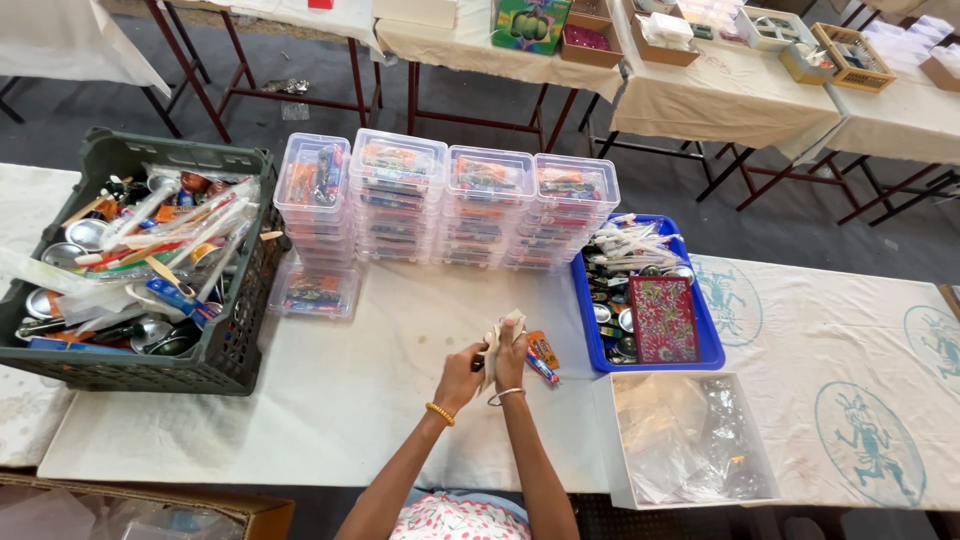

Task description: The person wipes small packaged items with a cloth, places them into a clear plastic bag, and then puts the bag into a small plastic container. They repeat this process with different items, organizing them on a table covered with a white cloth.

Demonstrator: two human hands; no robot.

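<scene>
On white-clothed table (330, 400): stacked clear boxes (445, 200), crate (235, 340).

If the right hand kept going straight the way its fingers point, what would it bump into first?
Probably the stacks of clear plastic boxes. The right hand, holding a pale wrapped bundle with the left hand, points away across the bare table. Depth is hard to judge.

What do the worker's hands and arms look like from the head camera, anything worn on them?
Both forearms are bare, with no sleeves or gloves in view. The left hand has a beaded yellow-gold bangle at the wrist. The right hand has a thin silver-coloured bangle at its wrist. No rings can be made out at this size.
</scene>
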